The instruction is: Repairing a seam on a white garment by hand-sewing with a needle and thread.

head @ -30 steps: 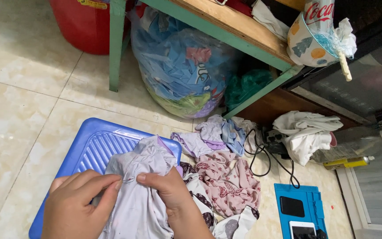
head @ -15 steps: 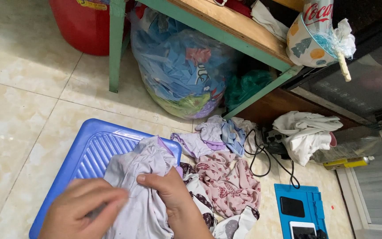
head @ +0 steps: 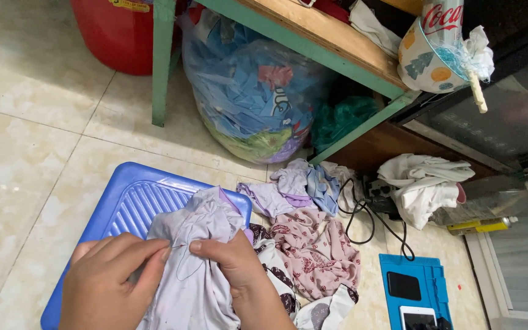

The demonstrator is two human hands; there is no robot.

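Head view: the left hand (head: pixel 108 284) and right hand (head: pixel 230 263) meet over a pale lilac garment (head: pixel 194 269) lying on a blue ribbed board (head: pixel 126 205) on the tiled floor. Left fingers are pressed together, pinching the cloth at a thin thread loop (head: pixel 181 266). Right thumb and fingers pinch the fabric opposite. A pink patterned garment (head: pixel 319 256) lies just beside; a clear bag of clothes (head: pixel 249 91) stands behind.

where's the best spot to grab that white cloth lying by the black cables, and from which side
Probably the bunched top fold of the white cloth, pinched from above. It lies in a loose crumpled heap on the floor with raised folds, nothing on top; the black cables run along its left edge, so coming straight down avoids snagging them.
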